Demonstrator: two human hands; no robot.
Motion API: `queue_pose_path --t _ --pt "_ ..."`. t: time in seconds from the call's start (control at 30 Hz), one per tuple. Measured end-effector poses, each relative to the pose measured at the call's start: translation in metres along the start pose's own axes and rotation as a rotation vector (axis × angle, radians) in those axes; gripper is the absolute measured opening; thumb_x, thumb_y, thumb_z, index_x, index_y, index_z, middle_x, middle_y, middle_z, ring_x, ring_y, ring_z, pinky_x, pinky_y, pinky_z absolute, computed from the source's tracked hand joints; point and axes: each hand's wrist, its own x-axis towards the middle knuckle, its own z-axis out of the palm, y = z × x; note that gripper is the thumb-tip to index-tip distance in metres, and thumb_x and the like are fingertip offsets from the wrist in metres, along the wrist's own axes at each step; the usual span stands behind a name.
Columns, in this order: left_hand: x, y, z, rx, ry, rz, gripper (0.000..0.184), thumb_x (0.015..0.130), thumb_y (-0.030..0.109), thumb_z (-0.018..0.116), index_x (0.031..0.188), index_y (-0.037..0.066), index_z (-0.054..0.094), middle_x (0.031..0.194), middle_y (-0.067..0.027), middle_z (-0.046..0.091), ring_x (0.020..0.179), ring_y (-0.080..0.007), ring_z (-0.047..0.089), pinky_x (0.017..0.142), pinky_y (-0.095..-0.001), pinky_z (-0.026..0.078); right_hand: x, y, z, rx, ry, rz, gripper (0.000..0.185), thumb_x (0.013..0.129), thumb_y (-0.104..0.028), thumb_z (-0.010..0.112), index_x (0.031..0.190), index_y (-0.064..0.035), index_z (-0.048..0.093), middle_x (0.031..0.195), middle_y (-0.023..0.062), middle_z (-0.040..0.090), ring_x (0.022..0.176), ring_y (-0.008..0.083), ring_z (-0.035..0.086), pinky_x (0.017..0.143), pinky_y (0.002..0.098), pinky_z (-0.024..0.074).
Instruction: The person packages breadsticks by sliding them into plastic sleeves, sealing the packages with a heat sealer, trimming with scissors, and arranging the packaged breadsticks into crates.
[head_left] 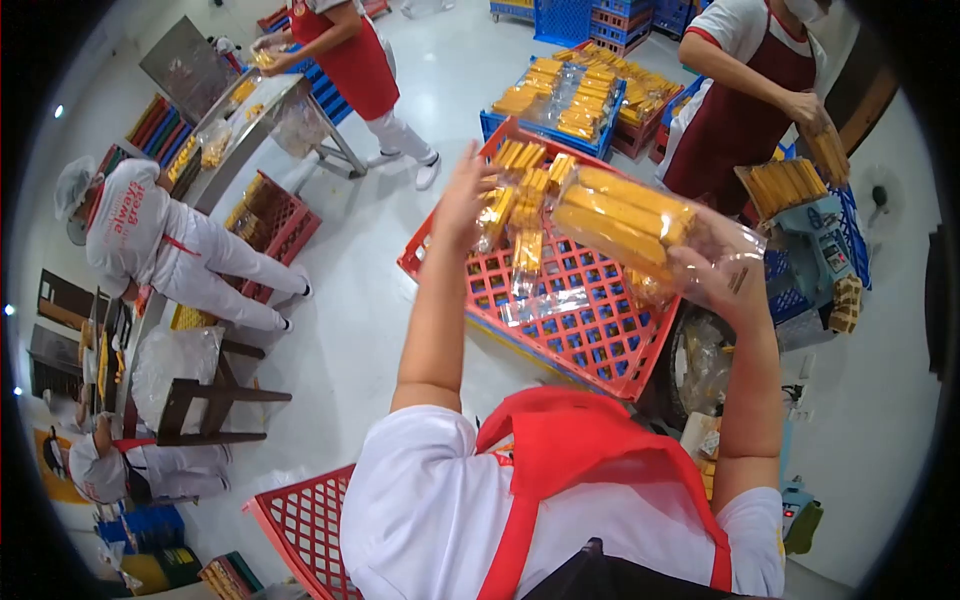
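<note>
My right hand (715, 275) grips the near right end of a clear plastic pack of thick yellow-orange sticks (620, 220). I cannot tell exactly what the sticks are. The pack is held tilted above a red lattice crate (600, 345). My left hand (465, 195) is over the crate's far left side, fingers stretched out, beside smaller packs of yellow sticks (525, 205); whether it touches them is unclear. A flat clear wrapper (545, 307) lies in the crate's middle.
Beyond the crate stands a blue crate (555, 105) full of similar packs. A co-worker in a dark red apron (720, 130) handles a pack at the right, beside a sealing machine (825, 245). Another red crate (305, 525) is near my left side. Other co-workers stand at tables leftward.
</note>
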Motion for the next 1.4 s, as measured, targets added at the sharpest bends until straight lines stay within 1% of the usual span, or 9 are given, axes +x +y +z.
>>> queue_pose_path --t 0.07,0.13,0.23,0.33,0.4,0.5,0.83,1.2,1.4 --pt "-0.027 0.065 -0.006 0.470 -0.261 0.218 0.034 0.085 0.016 0.041 0.115 0.003 0.049 0.093 -0.0033 0.056 0.080 -0.0119 0.047 0.073 -0.0249 0.039 0.000 -0.007 0.001 -0.126 0.053 -0.097 0.024 0.066 -0.009 0.062 0.085 0.0031 0.055 0.062 0.0017 0.052 0.055 0.0053 0.047 0.049 0.0211 0.0378" --pt "-0.032 0.093 -0.018 1.125 -0.541 0.013 0.039 0.077 -0.002 0.045 0.114 0.008 0.051 0.090 -0.0028 0.058 0.074 -0.0106 0.048 0.070 -0.0251 0.041 0.004 0.004 0.005 -0.094 -0.051 -0.100 0.024 0.065 -0.010 0.062 0.085 0.0012 0.055 0.061 0.0046 0.053 0.052 0.0077 0.047 0.048 0.0226 0.0381" --pt "-0.040 0.107 -0.009 1.175 -0.666 -0.025 0.045 0.075 -0.004 0.043 0.116 0.012 0.050 0.091 -0.0057 0.058 0.074 -0.0096 0.048 0.071 -0.0234 0.041 0.011 -0.003 0.019 -0.244 -0.091 -0.178 0.033 0.069 -0.005 0.062 0.099 0.0048 0.053 0.073 0.0037 0.058 0.066 0.0067 0.052 0.059 0.0219 0.0443" --pt "-0.036 0.084 -0.009 1.246 -0.670 0.305 0.048 0.073 -0.001 0.041 0.117 0.016 0.049 0.066 -0.0103 0.048 0.063 -0.0160 0.047 0.064 -0.0269 0.039 0.018 -0.004 0.028 -0.297 -0.081 -0.184 0.037 0.068 -0.004 0.061 0.103 0.0033 0.053 0.078 0.0066 0.060 0.069 0.0071 0.054 0.062 0.0224 0.0451" --pt "-0.034 0.080 -0.007 0.976 -0.496 0.218 0.043 0.075 0.000 0.040 0.115 0.013 0.051 0.064 -0.0082 0.048 0.062 -0.0145 0.046 0.062 -0.0262 0.039 0.018 -0.008 0.034 -0.249 0.035 -0.277 0.041 0.064 -0.018 0.066 0.100 -0.0003 0.056 0.081 0.0169 0.060 0.070 0.0248 0.061 0.064 0.0294 0.0474" --pt "-0.034 0.077 -0.007 0.786 -0.454 0.167 0.041 0.074 -0.003 0.039 0.111 0.008 0.054 0.068 0.0034 0.043 0.064 -0.0081 0.041 0.061 -0.0211 0.036 0.019 -0.010 0.035 -0.285 0.031 -0.288 0.042 0.064 -0.018 0.067 0.100 0.0009 0.056 0.083 0.0171 0.061 0.073 0.0248 0.061 0.065 0.0297 0.0479" --pt "0.007 0.063 -0.023 -0.197 -0.510 0.045 0.036 0.075 0.000 0.040 0.110 -0.001 0.048 0.061 0.0026 0.042 0.054 -0.0068 0.038 0.051 -0.0198 0.030 0.017 -0.003 0.037 -0.311 0.217 -0.582 0.049 0.060 -0.011 0.072 0.101 0.0071 0.052 0.089 0.0198 0.059 0.073 0.0252 0.061 0.063 0.0291 0.0493" --pt "0.017 0.082 -0.025 -0.173 -0.656 0.101 0.035 0.078 0.001 0.037 0.111 -0.001 0.046 0.057 0.0050 0.028 0.051 -0.0064 0.027 0.050 -0.0206 0.023 0.017 0.013 0.050 -0.239 0.311 -0.667 0.056 0.061 -0.010 0.073 0.108 0.0073 0.048 0.091 0.0166 0.059 0.065 0.0156 0.059 0.056 0.0237 0.0481" --pt "0.013 0.075 -0.016 -0.038 -0.611 0.000 0.035 0.080 0.001 0.037 0.114 -0.002 0.044 0.057 0.0059 0.031 0.051 -0.0053 0.027 0.051 -0.0201 0.024 0.020 0.018 0.049 -0.230 0.310 -0.694 0.054 0.059 -0.016 0.074 0.102 0.0056 0.049 0.091 0.0201 0.058 0.073 0.0273 0.061 0.063 0.0295 0.0500"
